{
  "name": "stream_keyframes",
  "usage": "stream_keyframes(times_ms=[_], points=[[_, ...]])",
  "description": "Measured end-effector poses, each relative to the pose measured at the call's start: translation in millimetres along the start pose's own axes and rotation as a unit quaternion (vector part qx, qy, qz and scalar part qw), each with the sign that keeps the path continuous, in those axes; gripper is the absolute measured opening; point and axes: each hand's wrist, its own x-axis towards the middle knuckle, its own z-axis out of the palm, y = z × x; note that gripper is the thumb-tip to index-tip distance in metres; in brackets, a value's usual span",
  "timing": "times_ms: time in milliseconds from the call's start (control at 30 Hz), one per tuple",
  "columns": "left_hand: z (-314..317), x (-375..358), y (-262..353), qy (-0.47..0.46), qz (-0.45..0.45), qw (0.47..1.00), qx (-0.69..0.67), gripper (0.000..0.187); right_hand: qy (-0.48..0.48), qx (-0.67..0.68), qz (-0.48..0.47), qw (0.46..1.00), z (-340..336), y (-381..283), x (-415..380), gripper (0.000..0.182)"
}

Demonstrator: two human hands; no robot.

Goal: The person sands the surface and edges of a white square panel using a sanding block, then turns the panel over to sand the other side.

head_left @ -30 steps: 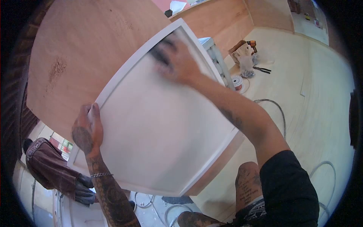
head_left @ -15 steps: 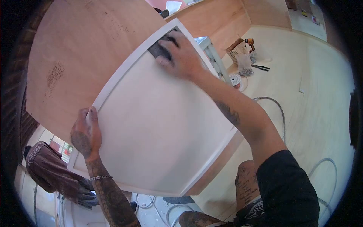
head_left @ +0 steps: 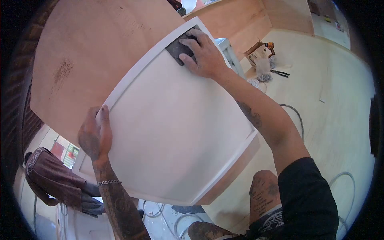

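Two bare hands work on a white framed panel (head_left: 172, 132) that lies tilted across a plywood worktop (head_left: 92, 52), its far corner pointing away from the person. The right hand (head_left: 204, 56) rests near that far corner, fingers (head_left: 188, 42) held close together and pressed flat on a dark grey sanding pad (head_left: 176, 48), which lies on the panel's recessed face just inside the raised white border. The left hand (head_left: 94, 136) grips the panel's left edge, thumb lying on the upper face and the other fingers curled around the rim, out of sight. A chain bracelet (head_left: 108, 183) circles the left wrist, and both forearms carry tattoos.

Beyond the panel, on the pale wooden floor (head_left: 332, 92), lie a pair of pliers (head_left: 280, 73), a clear bag of small parts (head_left: 264, 70) and an orange power tool (head_left: 269, 46), all close to one another and well apart from the hands. A grey cable (head_left: 296, 116) curves across the floor beside the right arm. At lower left, below the worktop's edge, another person in a brown shirt (head_left: 48, 176) bends over, apart from the panel.
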Motion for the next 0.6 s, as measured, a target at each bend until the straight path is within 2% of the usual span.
stream_keyframes(times_ms=[67,100,200,233,333,367,433,500,533,600], points=[[-1.8,0.3,3.1,0.01,0.005,1.0,-0.019,0.042,0.051,-0.03,0.064,0.996,3.3,-17.8,1.5,0.061],[-2.3,-0.3,4.8,0.002,-0.012,1.0,-0.005,0.042,0.039,0.005,-0.01,0.999,-1.2,-29.3,2.5,0.06],[-1.1,0.7,3.8,-0.008,-0.012,1.0,0.017,0.042,-0.007,-0.044,-0.061,0.997,-10.3,9.8,3.3,0.063],[-1.6,0.4,1.8,-0.007,0.001,1.0,0.023,0.042,-0.009,-0.061,0.049,0.997,-12.0,16.5,-2.5,0.067],[1.0,-2.0,0.7,0.031,0.024,0.999,0.005,0.04,-0.004,-0.132,0.021,0.991,-15.6,-25.7,2.7,0.062],[-1.1,-2.2,3.7,0.034,0.023,0.999,0.006,0.04,-0.015,-0.085,0.004,0.996,-13.9,-32.1,-3.3,0.061],[-7.3,-4.3,7.3,-0.013,-0.022,1.0,0.002,0.042,-0.02,-0.123,-0.001,0.992,-18.6,-8.6,-1.3,0.062],[-7.5,-6.3,3.2,-0.002,-0.012,1.0,0.001,0.042,-0.027,-0.178,-0.005,0.984,-29.8,5.6,1.0,0.065],[-7.2,-6.8,1.9,0.009,-0.002,1.0,-0.002,0.041,-0.026,-0.177,-0.005,0.984,-28.0,-3.2,0.5,0.065],[-6.0,-7.0,3.2,0.014,-0.003,1.0,-0.003,0.041,-0.028,-0.093,-0.001,0.995,-23.3,-30.1,-1.4,0.055]])
